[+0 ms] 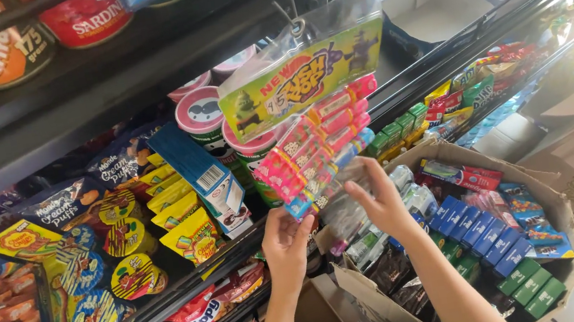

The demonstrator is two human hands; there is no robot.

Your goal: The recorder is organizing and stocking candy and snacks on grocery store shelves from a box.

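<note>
A black display rack (131,63) is filling the frame's left and centre, a cardboard box (539,181) (packed with small sweets) sitting lower right. At centre, the hanging candy bag (321,132) is being gripped: left hand (287,242) pinching its bottom, right hand (380,200) half-open, fingers touching it.

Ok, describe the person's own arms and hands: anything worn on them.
Both arms are bare as far as they show: no sleeves, no gloves. The left hand and the right hand carry no ring, watch or bracelet that can be made out. Nails look short and unpainted.
</note>
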